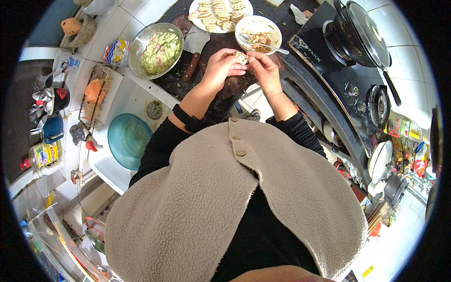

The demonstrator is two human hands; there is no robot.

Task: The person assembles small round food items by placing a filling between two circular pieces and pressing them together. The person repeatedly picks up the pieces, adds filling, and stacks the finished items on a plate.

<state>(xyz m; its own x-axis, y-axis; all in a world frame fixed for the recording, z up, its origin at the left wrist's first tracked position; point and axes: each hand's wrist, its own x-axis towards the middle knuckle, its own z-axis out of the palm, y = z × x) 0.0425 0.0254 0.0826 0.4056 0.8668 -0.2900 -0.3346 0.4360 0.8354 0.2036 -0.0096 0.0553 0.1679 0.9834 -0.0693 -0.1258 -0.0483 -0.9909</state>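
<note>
A pale lotus root slice (242, 58) with round holes is held at the fingertips of both my hands, above a dark brown cutting board (235, 85). My left hand (221, 68) grips its left side, fingers curled behind it. At the opposite edge, my right hand (265, 70) pinches it between thumb and fingers. Just beyond my hands is a white bowl (257, 21) of brownish chopped filling, with a metal spoon (270, 47) resting across it. Several similar slices lie in rows on a white plate (247, 8) at the far side.
Left of the board lies a cleaver (191, 66) with a wooden handle, near a steel bowl (133, 55) of green shredded mixture. A teal basin (112, 141) sits in the white sink (101, 152). At right, a lidded pan (371, 35) stands on the black gas stove (324, 35).
</note>
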